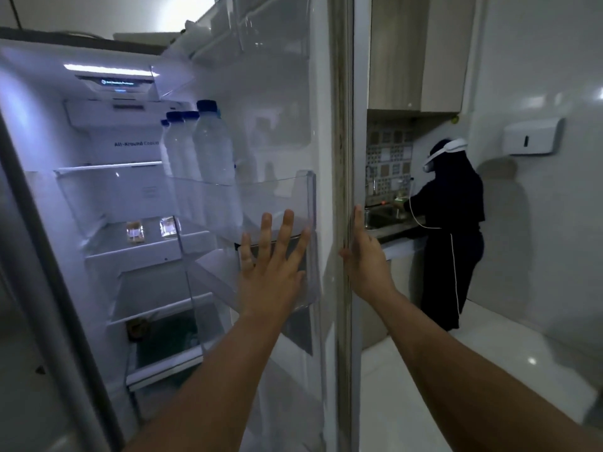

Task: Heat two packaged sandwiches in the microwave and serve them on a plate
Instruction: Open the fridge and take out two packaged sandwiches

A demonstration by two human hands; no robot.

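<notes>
At the open fridge door [287, 132], your two forearms reach forward and both hands are flat with fingers straight, holding nothing. Your left hand [274, 265] is spread wide over the clear door bin [306, 197]; whether it presses on it I cannot tell. Your right hand [365, 256] lies edge-on along the outer edge of the door. I judge you are at the fetching step: the door is swung wide and nothing is picked up yet.

Next, take the left hand off the door and reach left and deeper into the cabinet. The two packaged sandwiches [135, 230] sit side by side on the middle shelf [130, 252], well apart from both hands, past the water bottles [213, 148] standing in the door.
</notes>
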